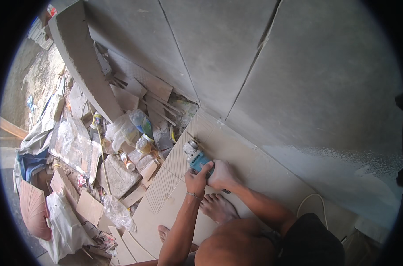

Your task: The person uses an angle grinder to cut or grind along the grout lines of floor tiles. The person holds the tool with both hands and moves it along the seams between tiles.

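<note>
Both hands are wrapped round a teal angle grinder [200,161] with a silver head, held low over beige floor tiles. My left hand [196,179] grips the side of its body, thumb along the top. My right hand [222,174] closes round the rear of the body. Its disc [195,139] shows nearly edge-on at the far end, beside a strip of ribbed tile [170,177]. Whether the disc touches the tile, I cannot tell. A bracelet [194,195] circles my left wrist.
My bare foot [219,207] rests on the tiles just behind the grinder. Rubble, tile offcuts [90,207], plastic bags [119,133] and bottles lie along the left. A grey panelled wall [316,80] rises ahead and right. A pale cable [317,195] loops on the right.
</note>
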A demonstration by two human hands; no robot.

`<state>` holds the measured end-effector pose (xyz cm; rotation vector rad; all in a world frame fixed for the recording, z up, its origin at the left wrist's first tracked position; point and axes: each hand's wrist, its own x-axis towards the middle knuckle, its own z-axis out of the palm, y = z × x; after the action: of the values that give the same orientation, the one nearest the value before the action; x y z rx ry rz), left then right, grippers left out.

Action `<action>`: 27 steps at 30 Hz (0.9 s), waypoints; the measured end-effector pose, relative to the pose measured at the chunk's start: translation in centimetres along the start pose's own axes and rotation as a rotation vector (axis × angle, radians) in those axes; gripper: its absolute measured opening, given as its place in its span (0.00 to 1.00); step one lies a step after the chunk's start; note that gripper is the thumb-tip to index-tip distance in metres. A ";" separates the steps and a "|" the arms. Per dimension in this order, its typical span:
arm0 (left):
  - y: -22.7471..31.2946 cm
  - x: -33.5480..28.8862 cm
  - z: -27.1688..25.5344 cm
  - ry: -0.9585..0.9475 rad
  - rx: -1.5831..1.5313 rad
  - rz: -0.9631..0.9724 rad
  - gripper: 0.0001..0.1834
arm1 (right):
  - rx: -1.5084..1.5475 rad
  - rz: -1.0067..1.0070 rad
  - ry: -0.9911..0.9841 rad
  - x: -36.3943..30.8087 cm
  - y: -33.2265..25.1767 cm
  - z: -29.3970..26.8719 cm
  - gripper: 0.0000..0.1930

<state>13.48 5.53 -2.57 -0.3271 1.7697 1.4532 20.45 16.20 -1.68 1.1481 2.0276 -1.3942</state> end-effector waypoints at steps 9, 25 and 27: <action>0.1 0.7 0.1 -0.021 0.002 0.010 0.15 | -0.004 -0.026 0.008 0.5 -0.1 -0.4 0.33; -0.2 0.5 -0.1 -0.047 0.012 0.029 0.16 | 0.044 0.000 0.018 0.3 0.4 0.1 0.32; -0.6 0.8 -0.1 -0.043 0.005 0.012 0.16 | 0.044 -0.003 0.029 0.2 0.5 0.2 0.32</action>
<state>13.30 5.47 -3.49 -0.2816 1.7432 1.4537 20.74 16.20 -2.13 1.1909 2.0290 -1.4384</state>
